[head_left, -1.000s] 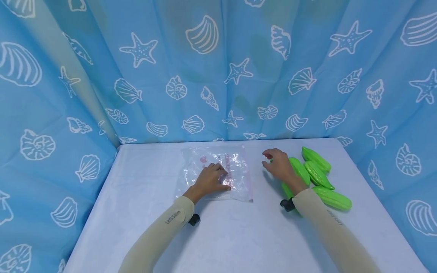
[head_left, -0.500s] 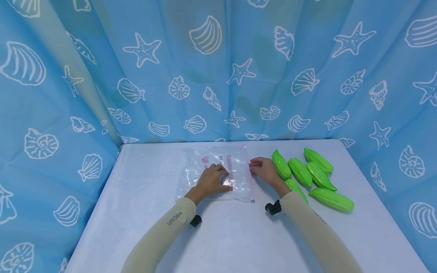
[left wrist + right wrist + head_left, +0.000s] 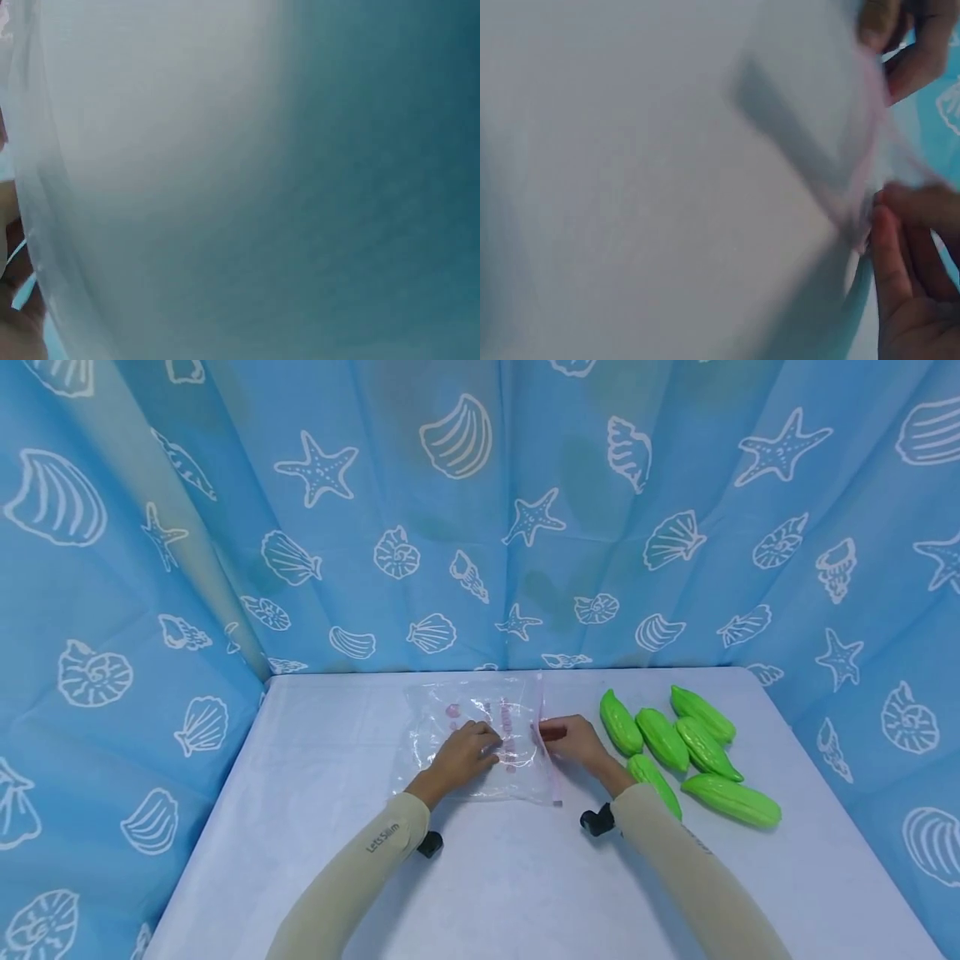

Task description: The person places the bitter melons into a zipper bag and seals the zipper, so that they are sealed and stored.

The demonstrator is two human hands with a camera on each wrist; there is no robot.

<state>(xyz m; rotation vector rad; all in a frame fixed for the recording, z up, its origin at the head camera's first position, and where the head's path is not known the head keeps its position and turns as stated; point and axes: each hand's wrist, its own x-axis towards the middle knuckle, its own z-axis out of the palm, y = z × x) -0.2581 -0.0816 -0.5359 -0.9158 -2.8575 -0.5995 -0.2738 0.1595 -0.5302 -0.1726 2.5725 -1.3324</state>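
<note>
In the head view, a clear plastic zip bag (image 3: 480, 739) is seen lying flat on the white table (image 3: 525, 877), just above the centre of the frame. The left hand (image 3: 465, 752) is rested on the bag with fingers loosely spread, pressing it down and gripping nothing. The right hand (image 3: 573, 739) is shown at the bag's right edge, where the pink zip strip (image 3: 546, 743) is pinched between thumb and fingertips and raised slightly off the table. Five green toy gourds (image 3: 678, 747) are grouped to the right of the right hand, close together on the table, apart from the bag. A blue curtain printed with shells and starfish (image 3: 480, 510) is hung behind and to both sides. The left wrist view is filled by a blur of white and blue-green, and the left hand's state cannot be told from it. In the right wrist view, also blurred, the bag's pink-edged rim (image 3: 866, 187) is seen held by fingertips (image 3: 889, 225) at the right of the frame.
</note>
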